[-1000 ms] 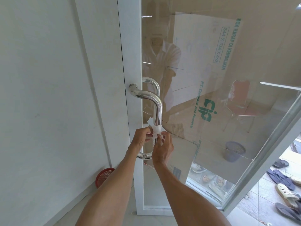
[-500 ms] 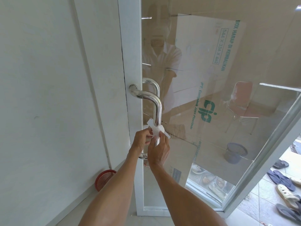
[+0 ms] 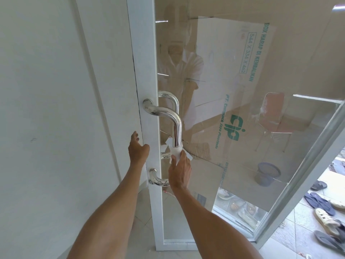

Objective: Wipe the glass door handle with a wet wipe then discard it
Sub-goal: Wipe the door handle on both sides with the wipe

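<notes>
A chrome U-shaped door handle (image 3: 174,118) is fixed to the white frame of a glass door (image 3: 242,90). A white wet wipe (image 3: 176,151) is wrapped round the lower part of the handle's vertical bar. My right hand (image 3: 180,170) grips the wipe and the bar, fingers curled round them. My left hand (image 3: 138,148) is off the wipe, to the left of the handle, with fingers spread near the edge of the door frame (image 3: 147,81); it holds nothing.
A white wall (image 3: 56,109) fills the left. Behind the glass are a large cardboard box (image 3: 233,81), a chair (image 3: 272,116) and a small blue bin (image 3: 267,173). Several sandals (image 3: 321,202) lie on the tiled floor at the lower right.
My left hand has let go of the wipe and moved left to the door frame. My right hand now holds the wipe round the handle alone.
</notes>
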`<state>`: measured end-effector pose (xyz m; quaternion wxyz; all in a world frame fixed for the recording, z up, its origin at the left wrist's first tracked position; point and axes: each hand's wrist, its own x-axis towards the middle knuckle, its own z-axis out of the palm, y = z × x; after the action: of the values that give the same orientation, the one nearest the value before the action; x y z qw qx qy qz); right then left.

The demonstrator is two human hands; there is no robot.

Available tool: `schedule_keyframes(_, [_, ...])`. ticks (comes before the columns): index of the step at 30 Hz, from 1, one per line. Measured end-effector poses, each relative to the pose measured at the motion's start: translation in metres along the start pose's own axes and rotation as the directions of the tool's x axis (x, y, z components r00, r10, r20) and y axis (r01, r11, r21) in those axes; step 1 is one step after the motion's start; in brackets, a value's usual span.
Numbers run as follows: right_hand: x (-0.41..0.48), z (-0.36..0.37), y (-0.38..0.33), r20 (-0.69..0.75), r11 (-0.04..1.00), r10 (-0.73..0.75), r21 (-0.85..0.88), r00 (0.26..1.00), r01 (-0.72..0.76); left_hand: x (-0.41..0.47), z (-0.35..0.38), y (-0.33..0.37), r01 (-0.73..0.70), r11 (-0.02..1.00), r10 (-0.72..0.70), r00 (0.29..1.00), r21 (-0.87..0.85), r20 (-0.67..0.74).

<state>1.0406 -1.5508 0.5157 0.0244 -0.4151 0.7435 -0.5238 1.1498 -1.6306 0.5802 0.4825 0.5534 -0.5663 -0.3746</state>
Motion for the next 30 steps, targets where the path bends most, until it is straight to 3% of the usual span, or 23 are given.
schedule_keyframes(3, [-0.002,0.001,0.0,-0.031,1.0,-0.006,0.016,1.0,0.006,0.006,-0.002,-0.001,-0.057,0.998,0.057,0.989,-0.003,0.139])
schedule_keyframes(9, [0.006,-0.005,-0.012,-0.076,0.996,-0.084,0.02,0.994,0.086,0.008,-0.004,-0.004,-0.084,0.996,0.085,0.991,-0.015,0.106])
schedule_keyframes(16, [0.051,-0.036,-0.083,-0.181,0.977,-0.204,0.026,0.962,0.212,0.015,-0.008,-0.001,-0.077,0.995,0.067,0.987,0.068,0.146])
schedule_keyframes(22, [0.072,-0.055,-0.103,-0.075,0.907,-0.417,-0.094,0.906,0.41,0.03,-0.013,0.009,-0.066,0.988,0.043,0.986,0.139,0.162])
schedule_keyframes(30, [0.054,-0.052,-0.061,-0.042,0.926,-0.377,-0.033,0.925,0.375,0.036,-0.006,0.02,-0.158,0.981,0.147,0.984,0.111,0.101])
